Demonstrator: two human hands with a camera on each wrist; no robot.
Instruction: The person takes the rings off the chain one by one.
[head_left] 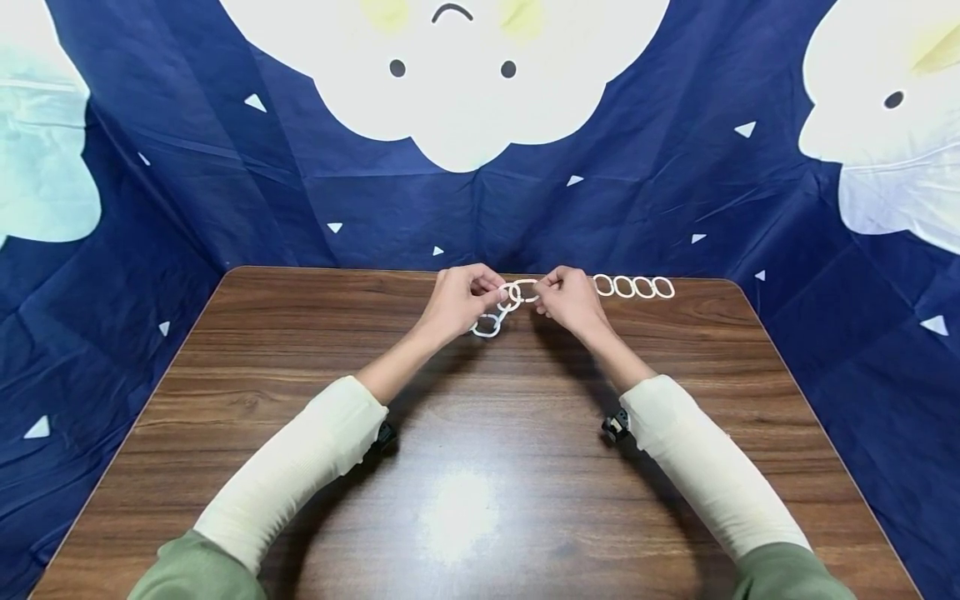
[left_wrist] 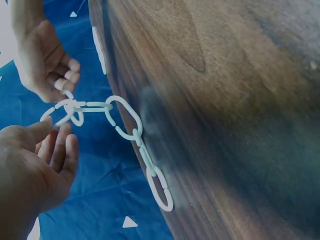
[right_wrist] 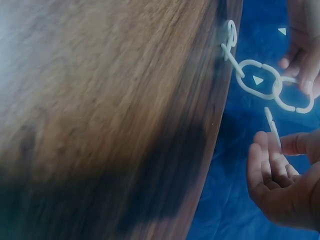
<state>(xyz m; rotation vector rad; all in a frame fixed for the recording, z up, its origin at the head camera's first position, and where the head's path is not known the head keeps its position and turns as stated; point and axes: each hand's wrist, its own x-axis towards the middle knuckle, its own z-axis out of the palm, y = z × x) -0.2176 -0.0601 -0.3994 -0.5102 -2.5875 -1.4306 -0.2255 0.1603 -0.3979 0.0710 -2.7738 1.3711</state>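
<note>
Over the far edge of the table, my left hand (head_left: 459,302) pinches the end link of a white plastic chain (head_left: 486,327) between thumb and fingertips. The chain hangs from there, its lower links (left_wrist: 160,189) reaching the tabletop. My right hand (head_left: 572,302) pinches a single white link (head_left: 528,290) beside that end. In the right wrist view this single link (right_wrist: 271,124) stands nearly edge-on, its tip close to the chain. Whether it is hooked into the chain, I cannot tell. Small gaps show in the sides of several links.
Several loose white links (head_left: 633,287) lie in a row along the far edge, right of my right hand. The brown wooden table (head_left: 480,417) has rounded far corners. A dark blue cloth (head_left: 480,217) with white cloud shapes hangs behind it and at both sides.
</note>
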